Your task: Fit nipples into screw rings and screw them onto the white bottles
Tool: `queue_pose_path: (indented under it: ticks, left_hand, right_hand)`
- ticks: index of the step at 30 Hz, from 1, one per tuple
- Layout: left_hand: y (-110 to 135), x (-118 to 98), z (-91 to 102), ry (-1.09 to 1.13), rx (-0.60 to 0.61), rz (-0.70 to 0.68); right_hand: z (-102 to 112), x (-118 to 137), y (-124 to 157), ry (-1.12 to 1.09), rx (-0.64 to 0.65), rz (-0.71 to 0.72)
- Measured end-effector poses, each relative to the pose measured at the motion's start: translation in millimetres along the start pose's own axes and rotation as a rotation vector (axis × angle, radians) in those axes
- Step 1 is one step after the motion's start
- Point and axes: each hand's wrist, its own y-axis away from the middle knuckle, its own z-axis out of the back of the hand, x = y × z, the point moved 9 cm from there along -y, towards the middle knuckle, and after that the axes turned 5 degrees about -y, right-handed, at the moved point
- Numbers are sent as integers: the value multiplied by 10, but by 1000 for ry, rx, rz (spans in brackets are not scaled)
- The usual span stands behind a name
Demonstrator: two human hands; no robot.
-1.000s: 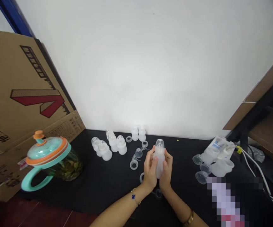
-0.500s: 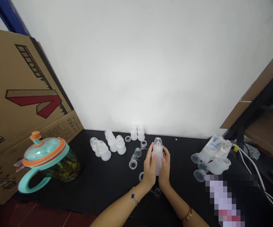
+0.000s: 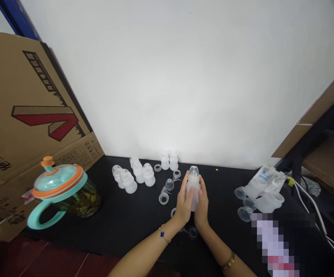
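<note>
Between my two hands a whitish baby bottle (image 3: 193,188) with a clear domed cap stands upright over the black table. My left hand (image 3: 184,202) is wrapped round its left side, thumb across the front. From the right, my right hand (image 3: 202,204) closes round the other side. Just left of my hands lie a clear cap (image 3: 169,184) and white rings, one ring (image 3: 163,198) in front and another ring (image 3: 177,174) behind. Below my wrists is another clear cap (image 3: 193,232). A further ring is partly hidden by my left hand.
Several capped bottles (image 3: 129,181) stand to the left. Two bottles without caps (image 3: 169,161) are by the wall. A lidded pitcher (image 3: 65,192) and a cardboard box (image 3: 39,115) are far left. At right are bottles (image 3: 269,202), clear caps (image 3: 245,214) and white cables (image 3: 308,198).
The view has shifted slightly. Both hands stay round the bottle, with almost no change in their grip.
</note>
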Motion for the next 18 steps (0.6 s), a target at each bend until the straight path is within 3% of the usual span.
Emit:
queue_pose_path:
  ticks: [18]
  left_hand:
    - [26, 32, 7, 61, -66, 88]
  right_hand:
    - [-90, 75, 51, -20, 94, 47]
